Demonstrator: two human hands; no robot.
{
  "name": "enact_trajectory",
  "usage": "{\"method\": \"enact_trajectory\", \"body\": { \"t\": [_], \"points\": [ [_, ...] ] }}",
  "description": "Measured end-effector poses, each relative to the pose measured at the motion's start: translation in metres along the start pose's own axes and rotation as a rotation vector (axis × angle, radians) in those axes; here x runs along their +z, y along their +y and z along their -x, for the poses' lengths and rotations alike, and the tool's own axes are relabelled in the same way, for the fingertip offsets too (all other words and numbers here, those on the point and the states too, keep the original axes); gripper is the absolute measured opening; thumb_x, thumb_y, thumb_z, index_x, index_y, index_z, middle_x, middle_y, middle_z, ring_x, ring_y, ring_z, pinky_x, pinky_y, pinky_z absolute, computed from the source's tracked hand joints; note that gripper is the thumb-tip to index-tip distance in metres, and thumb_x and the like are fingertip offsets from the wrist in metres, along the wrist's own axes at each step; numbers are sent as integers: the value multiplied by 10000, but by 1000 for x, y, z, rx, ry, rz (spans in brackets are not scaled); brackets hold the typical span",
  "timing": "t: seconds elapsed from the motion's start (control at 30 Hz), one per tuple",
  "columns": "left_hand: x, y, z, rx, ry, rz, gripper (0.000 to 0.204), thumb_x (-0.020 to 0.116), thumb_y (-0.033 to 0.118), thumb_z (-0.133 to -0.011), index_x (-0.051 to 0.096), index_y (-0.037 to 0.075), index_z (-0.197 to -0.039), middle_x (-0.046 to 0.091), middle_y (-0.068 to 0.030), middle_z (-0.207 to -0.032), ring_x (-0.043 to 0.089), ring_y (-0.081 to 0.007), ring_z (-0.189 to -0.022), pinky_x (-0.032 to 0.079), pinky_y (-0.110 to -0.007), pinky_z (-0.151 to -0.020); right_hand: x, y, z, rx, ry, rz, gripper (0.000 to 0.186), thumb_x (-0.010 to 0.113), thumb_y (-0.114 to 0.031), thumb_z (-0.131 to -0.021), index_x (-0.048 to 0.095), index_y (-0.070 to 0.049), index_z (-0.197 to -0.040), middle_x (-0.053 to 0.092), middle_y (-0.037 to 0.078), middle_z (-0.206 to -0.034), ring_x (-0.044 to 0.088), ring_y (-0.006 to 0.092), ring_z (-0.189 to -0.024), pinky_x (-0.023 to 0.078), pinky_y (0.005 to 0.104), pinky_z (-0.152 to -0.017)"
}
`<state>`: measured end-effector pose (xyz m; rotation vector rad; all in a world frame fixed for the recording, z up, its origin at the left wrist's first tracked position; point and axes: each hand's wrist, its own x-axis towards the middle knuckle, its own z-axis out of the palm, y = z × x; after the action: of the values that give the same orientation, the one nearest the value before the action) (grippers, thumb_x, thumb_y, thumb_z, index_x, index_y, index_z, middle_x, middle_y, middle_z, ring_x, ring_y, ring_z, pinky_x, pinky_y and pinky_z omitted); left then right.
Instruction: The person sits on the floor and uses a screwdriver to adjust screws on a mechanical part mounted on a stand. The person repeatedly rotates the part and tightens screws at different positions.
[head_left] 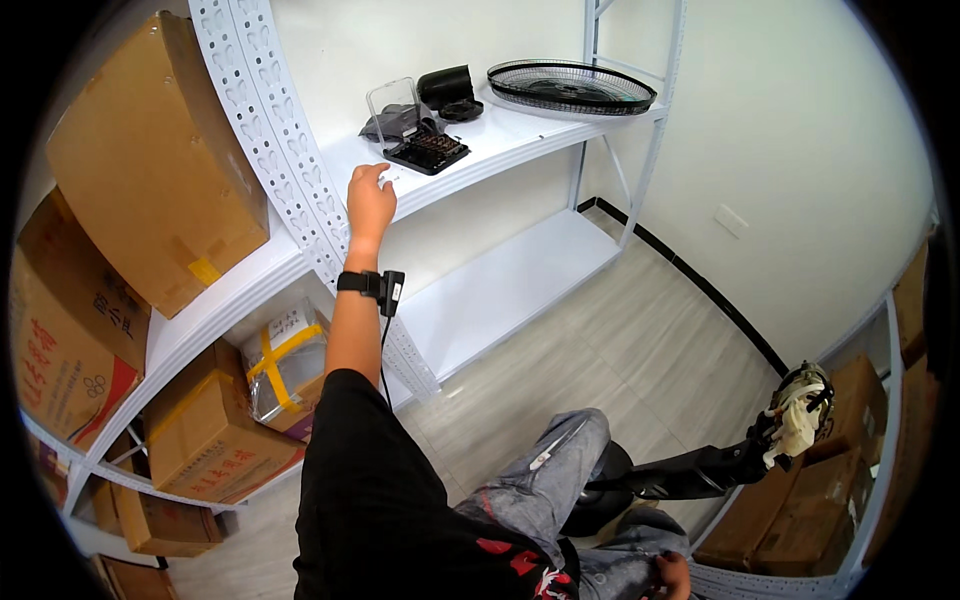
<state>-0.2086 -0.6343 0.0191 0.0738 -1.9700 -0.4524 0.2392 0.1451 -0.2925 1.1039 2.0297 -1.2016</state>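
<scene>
My left hand (369, 200) reaches to the front edge of the white shelf (510, 145), its fingers curled together by some tiny bits. Whether anything is pinched between the fingertips is too small to tell. Just beyond it lies a black screwdriver bit set (430, 152) with its clear lid raised. Behind that are a crumpled dark plastic bag (395, 122) and a black curved plastic housing (445, 88). Low at the bottom edge, my right hand (673, 576) rests near my trouser leg. Its fingers are mostly hidden.
A round black wire fan guard (570, 88) lies farther right on the shelf. On the floor, a black fan stand (690, 472) leans right, its motor head (800, 410) exposed. Cardboard boxes (150, 150) fill the left rack; more boxes (810, 510) sit at the right.
</scene>
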Motion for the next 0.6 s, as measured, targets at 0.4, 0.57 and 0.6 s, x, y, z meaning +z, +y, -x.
{"method": "enact_trajectory", "body": {
  "t": [0.4,0.57,0.6],
  "points": [
    [43,-3,-34,175,-141,70,247,706,-3,-827,770,30,-1063,698,-177,-1114,653,-364,-1054,531,-431,-935,18,-30,67,-27,27,-591,262,699,-275,-964,688,-147,-1193,585,52,-713,471,175,-537,407,354,-483],
    [69,-1,-62,109,-359,-32,192,708,26,-824,822,90,-965,699,-159,-1102,649,-362,-1060,530,-443,-953,17,-2,50,-486,-35,-544,209,701,-249,-962,716,-91,-1097,580,33,-708,470,165,-545,402,335,-498],
    [72,1,-67,100,-393,-59,194,706,29,-826,830,109,-952,696,-161,-1118,649,-365,-1062,534,-451,-955,21,-1,56,-710,9,-510,210,702,-245,-962,720,-80,-1091,586,33,-711,467,164,-541,403,333,-499]
  ]
}}
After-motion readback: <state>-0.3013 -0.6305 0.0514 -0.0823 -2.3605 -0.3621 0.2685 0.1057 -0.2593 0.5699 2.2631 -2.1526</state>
